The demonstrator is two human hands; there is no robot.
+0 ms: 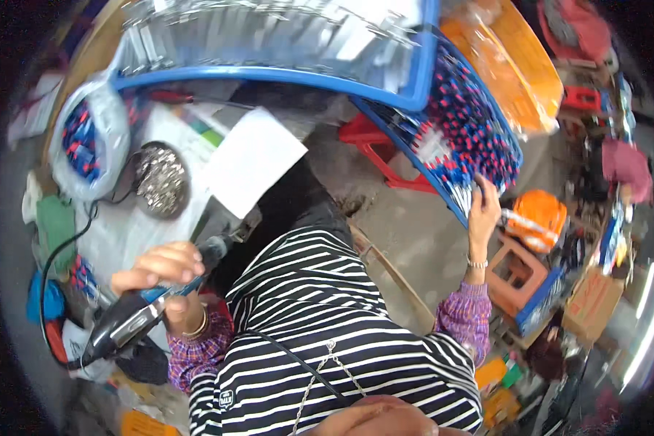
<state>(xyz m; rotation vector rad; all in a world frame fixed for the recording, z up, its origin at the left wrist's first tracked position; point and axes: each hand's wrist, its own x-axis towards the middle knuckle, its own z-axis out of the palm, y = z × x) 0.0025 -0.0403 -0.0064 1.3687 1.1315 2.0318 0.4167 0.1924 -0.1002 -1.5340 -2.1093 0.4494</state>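
My left hand [168, 272] is wrapped round a corded electric screwdriver [127, 320] with a black and blue body. Its tip points up and to the right, near a white sheet [254, 161] by my lap. My right hand [485, 211] stretches out to the near edge of a blue crate [512, 138]. That crate is full of slim blue parts with red ends [465, 102]. My fingertips touch or hover just over these parts, next to some pale rods [459, 195]; the fingers look apart, with nothing plainly held.
Metal strips fill a large blue bin [269, 73] ahead. On the left are a bowl of small metal pieces [161, 180] and a plastic bag [112, 145] of blue-red parts. Red stool [385, 152], orange crate [519, 65], orange stool [517, 272] and cardboard box [592, 301] stand right. A black cord [47, 283] loops left.
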